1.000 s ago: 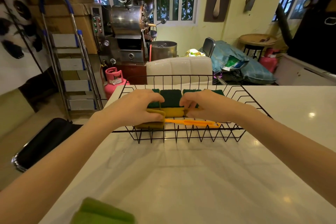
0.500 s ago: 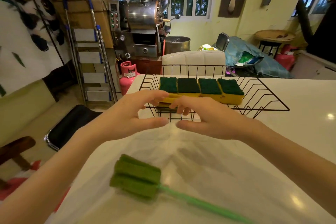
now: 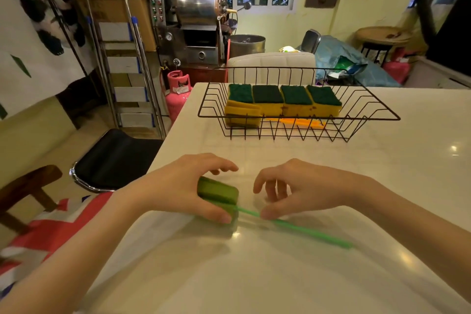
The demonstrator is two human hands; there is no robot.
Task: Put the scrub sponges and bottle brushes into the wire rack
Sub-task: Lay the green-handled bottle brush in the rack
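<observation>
A black wire rack point(image 3: 374, 109) stands at the far side of the white table. Inside it lie several yellow scrub sponges point(image 3: 283, 99) with dark green tops, in a row, and an orange bottle brush point(image 3: 303, 122) on the rack's floor in front of them. A green bottle brush point(image 3: 219, 191) with a sponge head and a long thin handle point(image 3: 313, 232) lies on the table close to me. My left hand point(image 3: 183, 186) is closed around the brush's sponge head. My right hand point(image 3: 295, 188) pinches the handle just right of the head.
The white table point(image 3: 280, 275) has its left edge beside a black stool point(image 3: 114, 158). A white chair back point(image 3: 270, 66) stands behind the rack. A stepladder point(image 3: 122, 64), a pink gas cylinder point(image 3: 177, 94) and a metal roasting machine point(image 3: 196, 20) stand beyond on the left.
Both hands have left the rack and drawn back toward me. They have come down onto the green bottle brush, the left around its head, the right on its handle.
</observation>
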